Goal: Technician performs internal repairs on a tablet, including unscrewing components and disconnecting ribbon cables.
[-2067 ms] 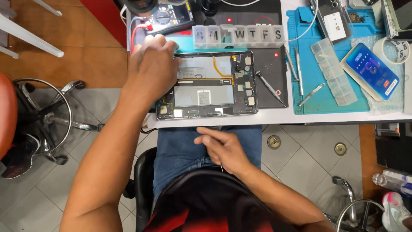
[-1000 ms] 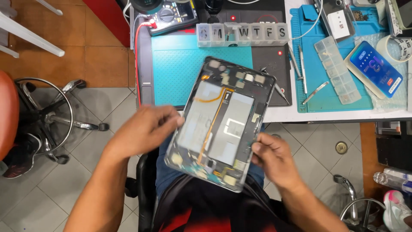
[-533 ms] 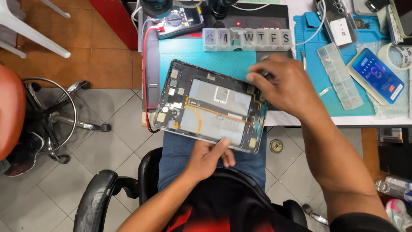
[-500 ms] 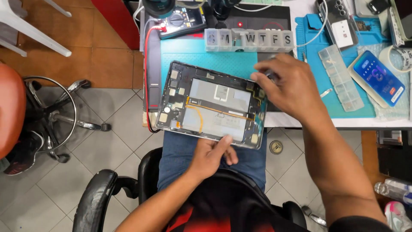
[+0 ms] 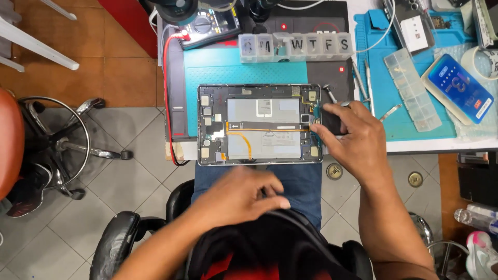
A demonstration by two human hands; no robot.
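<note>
An opened tablet (image 5: 259,124), back cover off with its battery, boards and an orange flex cable showing, lies flat at the table's front edge on a teal mat (image 5: 218,70). My right hand (image 5: 355,137) grips its right edge, thumb on the inner frame and fingers curled over the side. My left hand (image 5: 241,197) hovers over my lap just below the tablet's lower edge. Its fingers are loosely bent and it holds nothing.
Behind the tablet stand a weekly pill organiser (image 5: 295,46) and a multimeter (image 5: 207,23) with a red lead. To the right a blue mat (image 5: 394,124) carries tweezers (image 5: 389,111), a clear compartment box (image 5: 412,88) and a lit phone (image 5: 459,88). A stool base (image 5: 67,135) stands on the floor at the left.
The tablet was lifted off the table, turned in both hands, and now lies flat and square again. My left hand has let go and dropped to my lap; my right hand stays on the right edge.
</note>
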